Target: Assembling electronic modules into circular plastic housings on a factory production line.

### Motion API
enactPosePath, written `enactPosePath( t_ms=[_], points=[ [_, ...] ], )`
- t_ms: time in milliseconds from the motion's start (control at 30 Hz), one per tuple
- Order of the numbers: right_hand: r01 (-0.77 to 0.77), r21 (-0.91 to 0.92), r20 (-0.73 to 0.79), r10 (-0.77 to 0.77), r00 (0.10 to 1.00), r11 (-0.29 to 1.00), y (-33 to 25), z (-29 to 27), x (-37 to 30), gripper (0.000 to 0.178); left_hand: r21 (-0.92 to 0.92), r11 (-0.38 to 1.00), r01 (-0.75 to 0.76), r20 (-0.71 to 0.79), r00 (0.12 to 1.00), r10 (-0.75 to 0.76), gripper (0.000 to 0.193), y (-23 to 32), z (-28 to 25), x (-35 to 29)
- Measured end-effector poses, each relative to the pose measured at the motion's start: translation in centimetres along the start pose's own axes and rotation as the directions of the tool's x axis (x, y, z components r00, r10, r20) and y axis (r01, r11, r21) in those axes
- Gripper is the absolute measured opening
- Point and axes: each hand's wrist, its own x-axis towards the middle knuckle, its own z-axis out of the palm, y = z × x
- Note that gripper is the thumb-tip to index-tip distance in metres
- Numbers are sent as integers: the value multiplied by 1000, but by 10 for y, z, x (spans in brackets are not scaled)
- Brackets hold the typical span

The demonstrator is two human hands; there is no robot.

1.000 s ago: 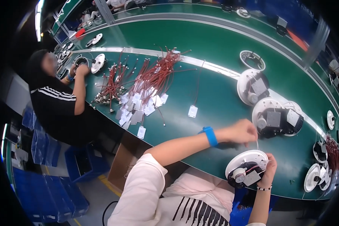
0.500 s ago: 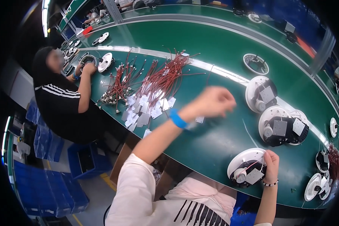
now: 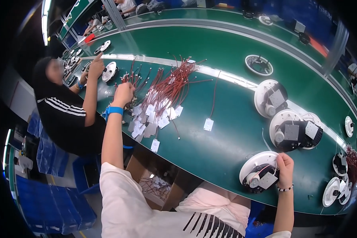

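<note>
My left hand (image 3: 124, 94) reaches far out to the left, over the smaller bunch of red cables (image 3: 135, 79) with small parts at their ends. Its fingers are drawn together; what they hold, if anything, is hidden. At the near edge of the bench, my right hand (image 3: 285, 168) grips the right rim of a white round housing (image 3: 248, 166). This housing is tilted and carries a black module with a silvery plate (image 3: 267, 180), a round motor-like part (image 3: 253, 181) and a pale wire.
Red wires with white plates (image 3: 162, 103) lie heaped beside my left hand. One wired plate (image 3: 208, 124) lies alone mid-bench. Similar housings (image 3: 270, 99) stand at right; a white ring (image 3: 259, 65) lies beyond. A co-worker (image 3: 69, 107) works at left. An open carton (image 3: 154, 186) sits below.
My left hand has swung from mid-bench leftward to the smaller cable bunch. My right hand stays on the housing. The co-worker's hand has risen away from the ring-shaped part.
</note>
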Motion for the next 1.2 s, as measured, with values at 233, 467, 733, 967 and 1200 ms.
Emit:
enactPosePath(
  t_ms=[233, 467, 733, 967, 1200],
  points=[
    [6, 15, -22, -6, 1000, 1000, 5, -5, -3, 16, -478, 868, 132, -272, 918, -289, 12, 38, -60, 11],
    [23, 29, -33, -22, 999, 999, 6, 0, -7, 16, 213, 933, -290, -674, 648, 355, 7, 51, -85, 24],
    [111, -201, -111, -135, 985, 973, -14, 3, -8, 24, -28, 944, -328, -457, 844, 279, 10, 127, -121, -3],
    [665, -613, 198, -731, 652, 427, -101, 77, -40, 56, -87, 394, -915, -265, 403, 876, 17, 253, -155, -124],
    [237, 37, 393, -232, 890, 971, -74, 84, -77, 24, -720, 27, -694, -306, 352, 884, 23, 275, -148, -150]
  ],
)
